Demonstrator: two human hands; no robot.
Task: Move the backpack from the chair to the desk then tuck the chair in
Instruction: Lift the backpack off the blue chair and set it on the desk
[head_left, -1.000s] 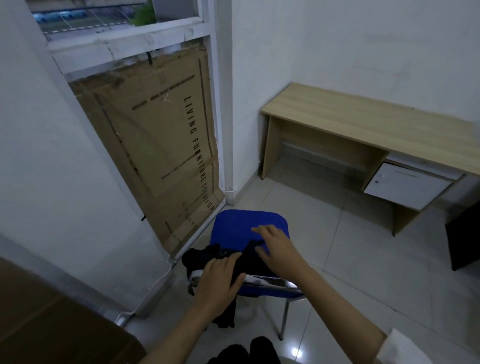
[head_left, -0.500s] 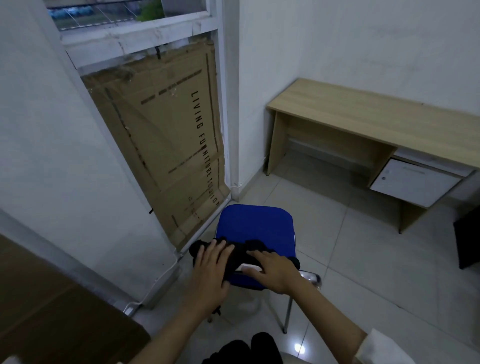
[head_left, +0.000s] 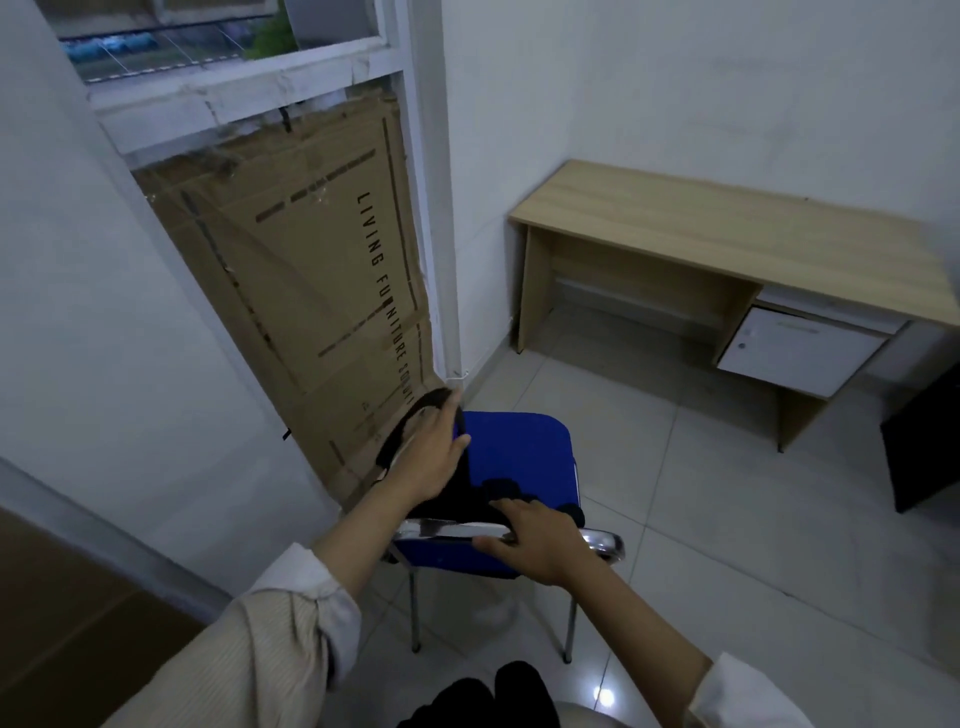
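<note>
A blue chair (head_left: 524, 452) with chrome legs stands on the tiles just in front of me, its backrest toward me. A black backpack (head_left: 467, 496) is draped over the backrest and onto the seat. My left hand (head_left: 431, 460) grips the backpack's left part, and a black strap arches up over its fingers, raised above the seat. My right hand (head_left: 537, 540) clasps the black fabric against the chrome top rail, thumb on the near side. The wooden desk (head_left: 727, 244) stands against the far wall to the right, its top bare.
A large cardboard sheet (head_left: 311, 291) leans against the window on the left, close to the chair. A white drawer unit (head_left: 800, 353) hangs under the desk's right end. A dark object (head_left: 924, 441) stands at the right edge. A brown box (head_left: 62, 623) fills the lower left corner.
My left hand has moved forward and up on the chair's left side, lifting a black strap. The right hand has slid back onto the top rail. The view has drawn nearer.
</note>
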